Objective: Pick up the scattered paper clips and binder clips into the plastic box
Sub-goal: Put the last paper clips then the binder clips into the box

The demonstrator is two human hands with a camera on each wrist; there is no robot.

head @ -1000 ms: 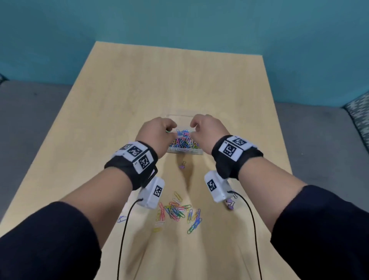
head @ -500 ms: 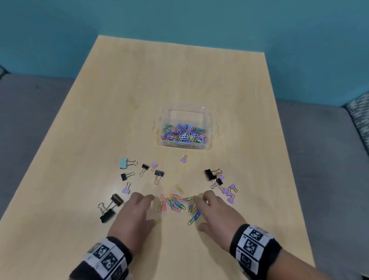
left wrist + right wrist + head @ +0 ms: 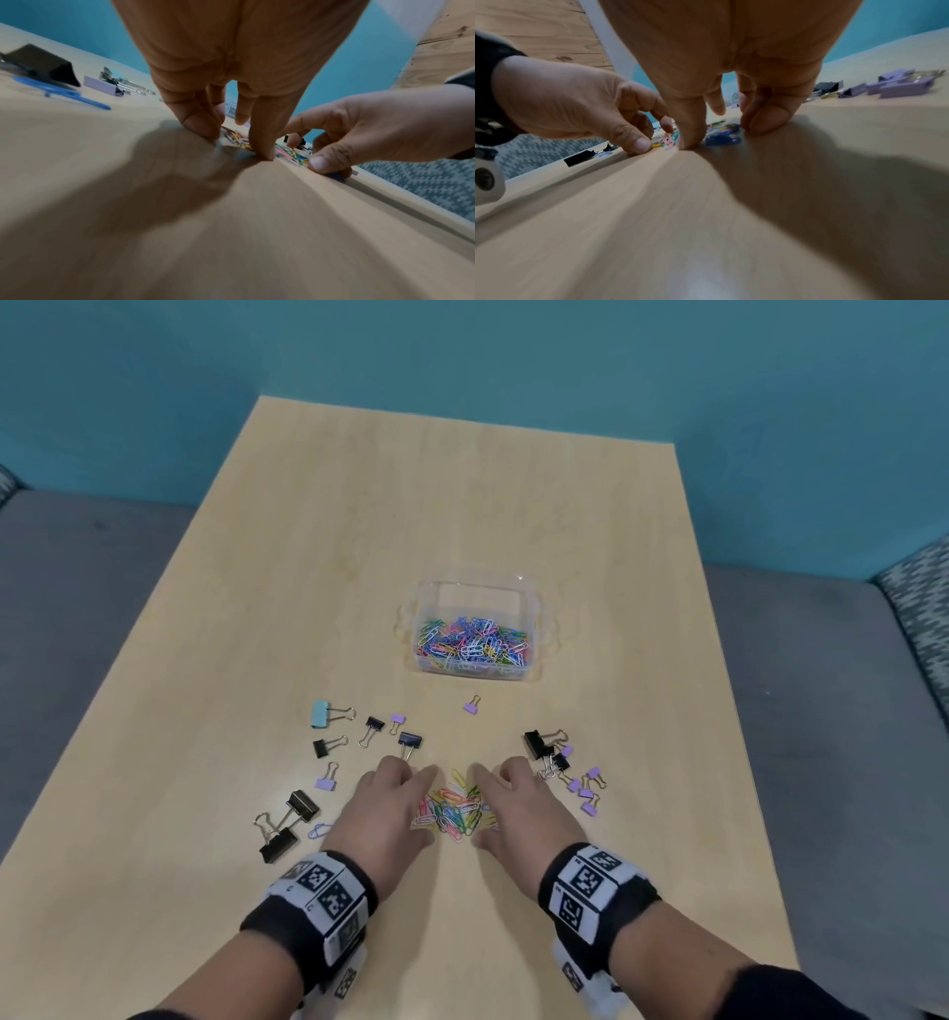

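Note:
A clear plastic box point(image 3: 534, 604) at mid-table holds many coloured paper clips. Nearer to me lies a small pile of coloured paper clips point(image 3: 453, 811). My left hand point(image 3: 398, 796) and right hand point(image 3: 513, 801) flank that pile, their bent fingers and thumbs touching the tabletop around it. The left wrist view has my left fingertips point(image 3: 203, 127) on the wood at the pile's edge. In the right wrist view my right fingertips point(image 3: 766, 121) press beside blue clips point(image 3: 722, 140). Neither hand has lifted anything. Binder clips lie scattered on both sides.
Black, purple and one light blue binder clip point(image 3: 321, 713) lie left of my hands, with a loose blue paper clip point(image 3: 319, 830). A black and purple cluster point(image 3: 562, 765) lies right. One purple clip point(image 3: 471, 707) sits before the box. The table's right edge point(image 3: 739, 793) is close.
A second ago both hands were at the box. They drew back to the near pile and have now closed in around it, pushing the clips tighter together.

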